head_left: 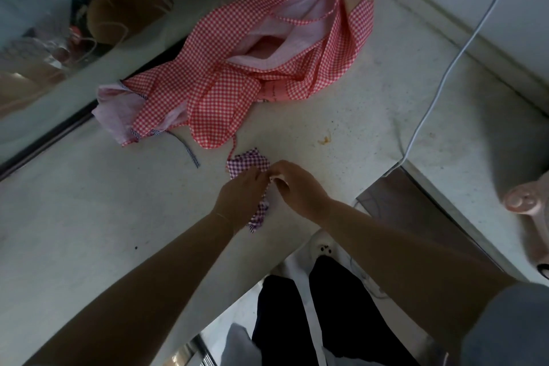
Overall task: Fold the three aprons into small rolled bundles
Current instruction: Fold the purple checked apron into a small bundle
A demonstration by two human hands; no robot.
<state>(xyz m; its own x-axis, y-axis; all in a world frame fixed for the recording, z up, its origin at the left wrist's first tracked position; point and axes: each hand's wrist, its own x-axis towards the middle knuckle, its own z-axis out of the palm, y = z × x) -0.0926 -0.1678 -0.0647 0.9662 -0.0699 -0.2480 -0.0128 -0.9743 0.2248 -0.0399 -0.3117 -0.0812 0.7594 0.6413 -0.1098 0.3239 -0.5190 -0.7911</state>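
We look down on a pale speckled countertop (341,116) that fills most of the view, with a white cable (445,74) running along its right side. On its far half lies a loose heap of red-and-white checked aprons (297,47), pink lining showing in the open folds and a striped tie (190,154) trailing toward us. Nearer the counter's front edge we see the purple checked apron (248,162), already reduced to a small bundle, well apart from the heap's bulk but just beside its trailing strap. Both hands meet on this bundle. The left hand (240,193) covers its near side, fingers curled over the cloth, a purple tail hanging below the wrist. The right hand (292,184) pinches the bundle's right end between thumb and bent fingers. A small brownish stain (325,138) marks the counter beyond the hands.
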